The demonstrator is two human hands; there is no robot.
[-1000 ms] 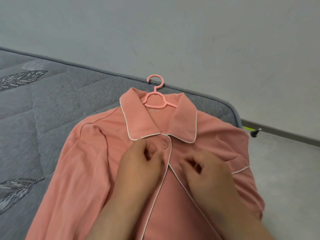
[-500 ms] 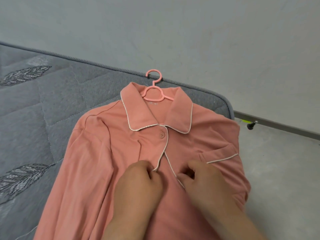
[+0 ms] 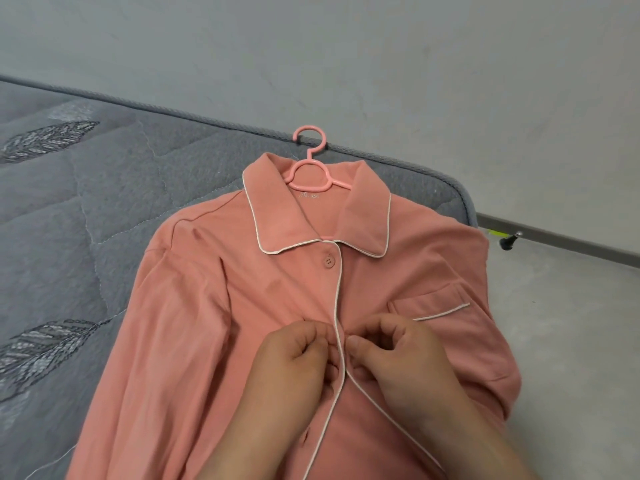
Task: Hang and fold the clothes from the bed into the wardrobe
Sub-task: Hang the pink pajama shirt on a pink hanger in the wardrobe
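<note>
Head view: the person's left hand (image 3: 294, 362) and right hand (image 3: 398, 358) met at the middle of a salmon-pink pajama shirt (image 3: 194, 323), fingers curled, each pinching the fabric on its own side of the white-piped front edge (image 3: 337, 306), the fingertips nearly touching across the piping. Above the hands the top button (image 3: 327, 261) sat fastened just under the collar (image 3: 277, 216), which lay spread flat; below them the front panels parted. A chest pocket (image 3: 440, 303) with white trim lay just beyond the right hand. A pink plastic hanger (image 3: 310, 161) sat inside the neck, its hook reaching past the collar to the mattress's piped border. The shirt lay face up on the grey quilted mattress (image 3: 86, 202), stitched with feather motifs, its far shoulder draped over the mattress corner. Beyond stood a pale wall (image 3: 381, 64), a dark baseboard (image 3: 571, 237) and a grey floor (image 3: 571, 323).
</note>
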